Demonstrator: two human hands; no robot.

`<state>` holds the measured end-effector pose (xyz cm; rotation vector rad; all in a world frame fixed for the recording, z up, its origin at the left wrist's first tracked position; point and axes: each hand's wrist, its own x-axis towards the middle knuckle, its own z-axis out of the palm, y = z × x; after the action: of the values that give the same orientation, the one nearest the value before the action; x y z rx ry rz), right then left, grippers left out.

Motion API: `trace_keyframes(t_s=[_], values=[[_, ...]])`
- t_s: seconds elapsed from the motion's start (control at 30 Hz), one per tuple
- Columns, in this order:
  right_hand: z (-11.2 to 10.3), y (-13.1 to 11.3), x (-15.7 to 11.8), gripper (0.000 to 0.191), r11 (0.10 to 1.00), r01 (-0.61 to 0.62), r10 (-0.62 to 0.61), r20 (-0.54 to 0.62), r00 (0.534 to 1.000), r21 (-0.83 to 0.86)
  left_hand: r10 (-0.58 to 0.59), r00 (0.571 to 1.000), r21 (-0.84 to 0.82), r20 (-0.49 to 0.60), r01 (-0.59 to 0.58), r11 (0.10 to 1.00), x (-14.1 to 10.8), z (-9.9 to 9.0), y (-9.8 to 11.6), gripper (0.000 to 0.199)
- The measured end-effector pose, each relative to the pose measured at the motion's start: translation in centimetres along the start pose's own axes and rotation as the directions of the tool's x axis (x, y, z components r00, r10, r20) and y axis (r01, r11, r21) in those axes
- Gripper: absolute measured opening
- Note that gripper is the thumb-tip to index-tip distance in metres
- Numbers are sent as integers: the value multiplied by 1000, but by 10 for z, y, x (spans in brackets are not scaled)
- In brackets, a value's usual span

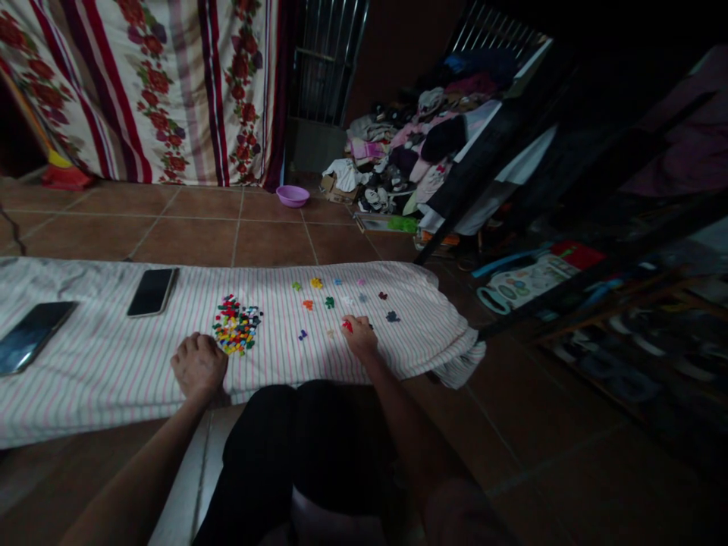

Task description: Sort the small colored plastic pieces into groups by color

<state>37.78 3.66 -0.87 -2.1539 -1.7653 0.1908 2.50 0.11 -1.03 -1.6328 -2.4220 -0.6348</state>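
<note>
A mixed pile of small coloured plastic pieces (236, 327) lies on the striped cloth. Beside its lower left edge rests my left hand (199, 365), palm down with the fingers curled under; whatever is beneath them is hidden. Farther right, my right hand (361, 337) has its fingers closed at a small red piece (346, 326); part of the red is covered. Around that hand lie little single-colour clusters: orange pieces (308, 305), dark green pieces (330, 302), yellow pieces (317, 283), purple pieces (302, 334), beige pieces (331, 334) and dark grey pieces (393, 316).
Two phones, one dark (152, 293) and one glossy (35, 337), lie on the left of the cloth-covered surface (114, 379). Beyond it, a purple basin (293, 196) stands on the tiled floor near a heap of clothes (409, 152). Dark shelving (603, 356) stands at right.
</note>
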Motion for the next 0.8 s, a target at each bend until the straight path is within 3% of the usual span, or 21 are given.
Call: trace_keyframes(t_s=[0.3, 0.8], values=[[1, 7, 6, 29, 1000, -3, 3, 49, 999, 9, 0, 1000, -26, 14, 0, 1000, 1, 1, -2, 27], [2, 21, 14, 35, 972, 9, 0, -40, 999, 235, 12, 1000, -27, 0, -12, 1000, 1, 5, -5, 28]])
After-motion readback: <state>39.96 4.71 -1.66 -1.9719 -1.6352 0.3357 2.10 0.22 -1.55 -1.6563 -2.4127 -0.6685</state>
